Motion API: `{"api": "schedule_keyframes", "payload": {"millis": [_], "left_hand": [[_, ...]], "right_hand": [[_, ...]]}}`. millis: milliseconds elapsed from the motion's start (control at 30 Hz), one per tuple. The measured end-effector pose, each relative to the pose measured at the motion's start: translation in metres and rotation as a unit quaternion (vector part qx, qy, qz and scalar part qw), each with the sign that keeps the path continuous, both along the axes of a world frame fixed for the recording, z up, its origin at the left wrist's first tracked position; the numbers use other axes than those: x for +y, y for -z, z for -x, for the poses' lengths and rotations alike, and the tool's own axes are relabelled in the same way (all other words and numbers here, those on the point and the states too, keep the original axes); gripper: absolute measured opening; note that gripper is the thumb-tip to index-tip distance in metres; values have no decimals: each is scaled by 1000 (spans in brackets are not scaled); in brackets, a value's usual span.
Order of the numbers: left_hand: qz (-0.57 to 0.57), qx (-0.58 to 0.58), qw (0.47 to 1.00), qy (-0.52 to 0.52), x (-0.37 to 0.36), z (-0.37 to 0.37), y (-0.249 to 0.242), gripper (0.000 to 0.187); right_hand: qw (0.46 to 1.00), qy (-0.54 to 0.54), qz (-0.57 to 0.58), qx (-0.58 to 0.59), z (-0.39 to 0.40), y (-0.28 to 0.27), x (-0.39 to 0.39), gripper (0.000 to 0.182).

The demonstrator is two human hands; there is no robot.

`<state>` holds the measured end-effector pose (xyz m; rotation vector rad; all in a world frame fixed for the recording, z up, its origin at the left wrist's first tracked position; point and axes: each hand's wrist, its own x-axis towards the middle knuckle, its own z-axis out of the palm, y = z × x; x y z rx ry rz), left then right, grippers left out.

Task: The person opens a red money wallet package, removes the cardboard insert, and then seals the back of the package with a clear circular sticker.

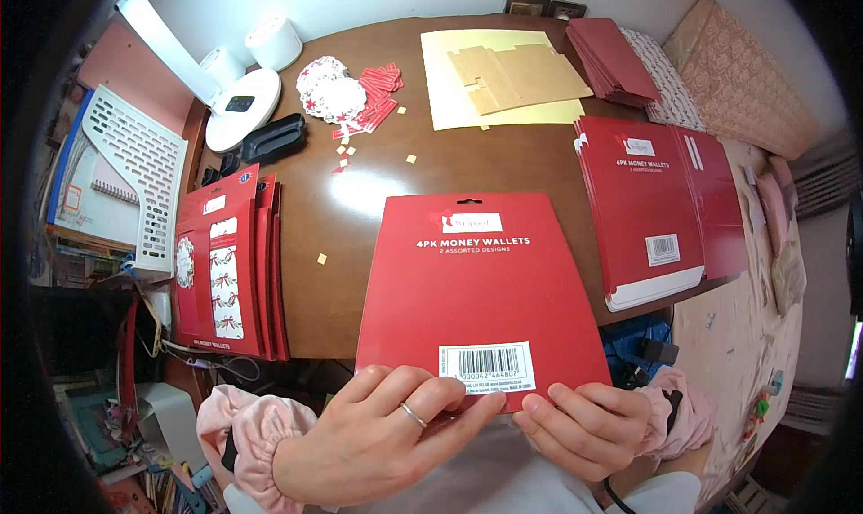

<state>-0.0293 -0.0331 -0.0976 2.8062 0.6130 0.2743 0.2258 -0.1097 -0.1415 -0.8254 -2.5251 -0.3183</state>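
Observation:
A red money wallet pack [476,298] is held at the table's front edge, its printed back and hang hole facing me. It reads "4PK MONEY WALLETS" and has a white barcode label [486,367] low down. My left hand [378,438], with a ring on one finger, grips the bottom edge beside the label, fingertips over its lower left corner. My right hand [584,429] pinches the same edge toward the right corner. The thumbs' undersides and the pack's far face are hidden.
Finished-looking red packs [220,271] stand at left; flat red card sleeves [643,208] lie at right. Behind are round white tags [331,92], red strips [378,96], yellow card [440,74], brown cardboard [508,78], a black tray [274,139] and a white lamp [243,110].

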Motion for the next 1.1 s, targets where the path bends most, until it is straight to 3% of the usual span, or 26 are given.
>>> {"api": "schedule_keyframes", "payload": {"millis": [267,367,667,733,933,1100], "left_hand": [[-50,-32,998,-21,-6,5,11,48],[-60,-33,997,-25,-7,6,10,47],[-88,-14,994,-56,-7,7,4,51],[-69,-44,996,-43,-5,7,8,52],[-48,-7,999,0,-3,4,4,51],[-81,46,994,-49,-10,5,1,54]], "right_hand": [[1000,-6,4,4,0,0,2,17],[999,-24,-14,25,2,2,5,25],[999,11,-8,37,4,1,2,15],[1000,-11,-12,27,1,1,3,24],[1000,-19,-1,10,1,1,2,25],[1000,-16,-8,10,2,0,3,20]]}}
